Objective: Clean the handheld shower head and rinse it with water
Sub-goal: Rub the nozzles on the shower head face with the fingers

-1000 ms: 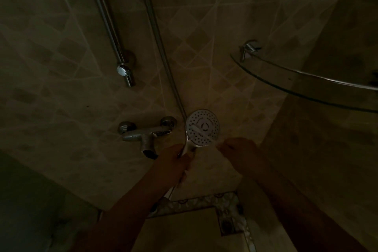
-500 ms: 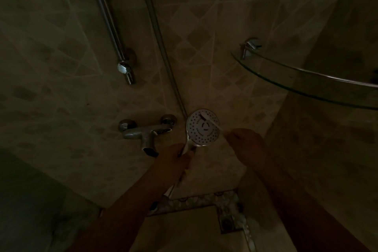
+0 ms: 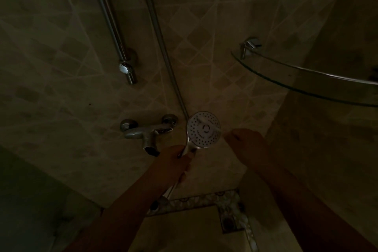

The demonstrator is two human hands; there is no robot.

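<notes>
A round chrome handheld shower head (image 3: 204, 129) faces me in the middle of the dim shower, its white spray face dotted with nozzles. My left hand (image 3: 173, 161) grips its handle from below. To the right of the head, my right hand (image 3: 247, 143) is curled and pinches a thin pale tool (image 3: 222, 131) whose blurred tip lies across the spray face. What kind of tool it is cannot be made out. The metal hose (image 3: 157, 32) runs up the wall from behind the head. No water is visible.
A chrome mixer tap (image 3: 147, 131) is fixed to the tiled wall just left of the shower head. A slide rail (image 3: 110, 20) stands above it. A curved glass corner shelf (image 3: 306, 86) juts out at upper right. A floor drain (image 3: 229, 221) lies below.
The pale tool has moved across the spray face from its lower right edge to its upper part, with my right hand shifting slightly up. My left hand keeps its hold on the handle.
</notes>
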